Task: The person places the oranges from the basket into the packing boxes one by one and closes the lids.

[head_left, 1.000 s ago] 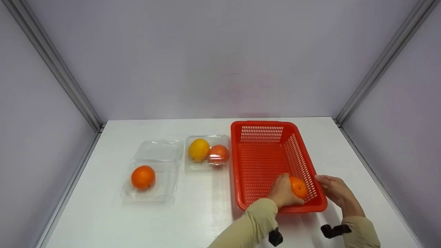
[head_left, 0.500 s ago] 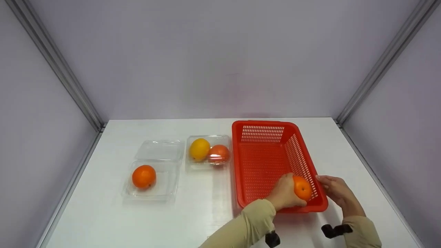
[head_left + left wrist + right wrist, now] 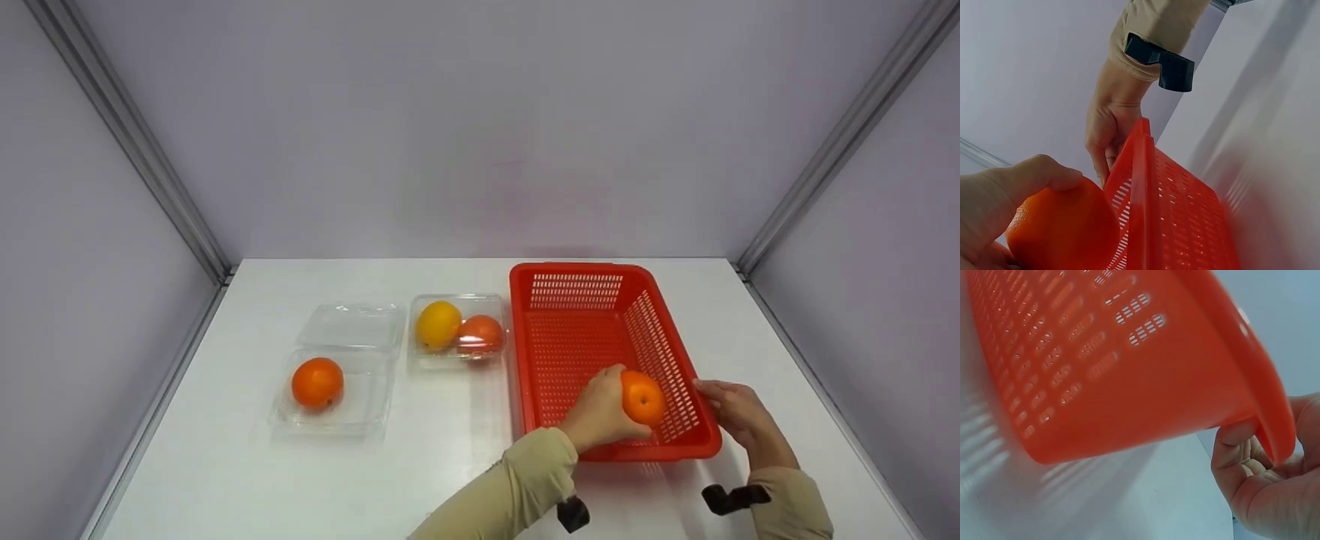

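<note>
My left hand [image 3: 604,411] grips an orange [image 3: 643,399] over the near right part of a red plastic basket [image 3: 577,452]. In the left wrist view the thumb lies along the top of the orange [image 3: 1069,230], close beside the basket's rim [image 3: 1141,191]. My right hand [image 3: 742,416] pinches the basket's right rim near its front corner. The right wrist view shows the fingers of that hand [image 3: 1275,478] curled under the rim, with the thumb side partly hidden behind it. Only the orange in my left hand shows at the basket.
Left of the basket stands a clear plastic box [image 3: 420,352] with a yellow-orange fruit [image 3: 438,325] and a redder one [image 3: 480,335]. Farther left, an opened clear clamshell box [image 3: 367,390] holds one orange [image 3: 317,383]. Pale walls [image 3: 480,135] enclose the white table [image 3: 225,465].
The left hand has raised the orange slightly and carried it to the left, away from the basket's right wall. The right hand keeps its hold on the rim.
</note>
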Action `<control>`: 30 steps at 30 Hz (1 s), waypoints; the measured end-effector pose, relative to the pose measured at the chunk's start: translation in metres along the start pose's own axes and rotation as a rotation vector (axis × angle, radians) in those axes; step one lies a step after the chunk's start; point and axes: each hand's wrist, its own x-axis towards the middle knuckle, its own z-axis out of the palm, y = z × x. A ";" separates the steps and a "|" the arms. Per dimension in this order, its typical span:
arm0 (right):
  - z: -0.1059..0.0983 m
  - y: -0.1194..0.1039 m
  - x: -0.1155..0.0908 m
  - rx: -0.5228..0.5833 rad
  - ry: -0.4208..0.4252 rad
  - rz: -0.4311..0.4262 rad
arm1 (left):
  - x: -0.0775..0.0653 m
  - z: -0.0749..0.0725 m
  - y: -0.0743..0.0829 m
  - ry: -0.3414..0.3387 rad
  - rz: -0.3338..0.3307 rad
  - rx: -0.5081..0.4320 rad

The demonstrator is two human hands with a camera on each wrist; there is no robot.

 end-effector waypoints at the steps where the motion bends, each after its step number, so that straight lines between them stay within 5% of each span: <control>1: 0.000 0.000 0.000 0.010 -0.001 0.000 | 0.000 -0.001 -0.001 0.003 0.009 0.007; 30: -0.001 0.001 0.001 0.022 0.046 0.046 | -0.007 -0.023 -0.034 0.054 0.047 -0.005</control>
